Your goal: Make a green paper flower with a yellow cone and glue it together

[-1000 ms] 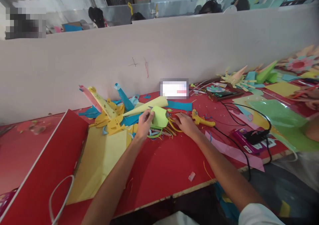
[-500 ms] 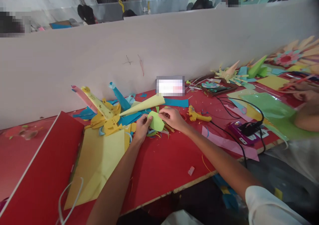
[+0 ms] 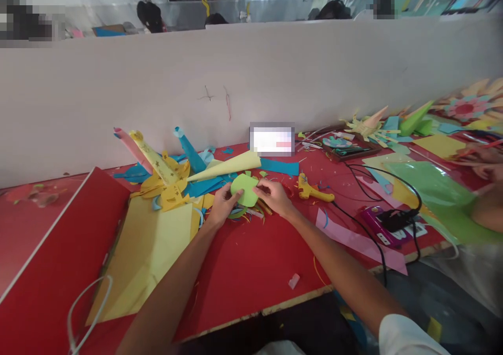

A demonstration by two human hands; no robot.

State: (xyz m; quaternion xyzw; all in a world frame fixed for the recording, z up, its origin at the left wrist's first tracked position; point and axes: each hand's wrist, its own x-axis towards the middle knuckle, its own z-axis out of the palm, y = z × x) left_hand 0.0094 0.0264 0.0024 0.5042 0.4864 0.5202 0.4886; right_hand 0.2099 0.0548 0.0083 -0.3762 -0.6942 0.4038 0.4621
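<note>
A light green paper piece (image 3: 245, 189) is held up between my two hands, over the middle of the red table. My left hand (image 3: 225, 203) pinches its left edge, the thumb lying on its face. At its right edge, the fingers of my right hand (image 3: 272, 196) are pressed together on the paper. Behind it lies a rolled pale yellow paper cone (image 3: 231, 165). Green and yellow paper scraps (image 3: 251, 213) show just below the held piece.
Paper cones in yellow (image 3: 155, 158) and blue (image 3: 189, 148) stand left. A yellow glue gun (image 3: 312, 190), a purple power strip (image 3: 383, 225), cables and a pink strip (image 3: 359, 240) lie right. A red panel (image 3: 66, 255) borders the left. Another person's hands (image 3: 481, 158) are far right.
The green paper now faces the camera more fully, and my right hand has moved to its right edge. The whole view has shifted slightly.
</note>
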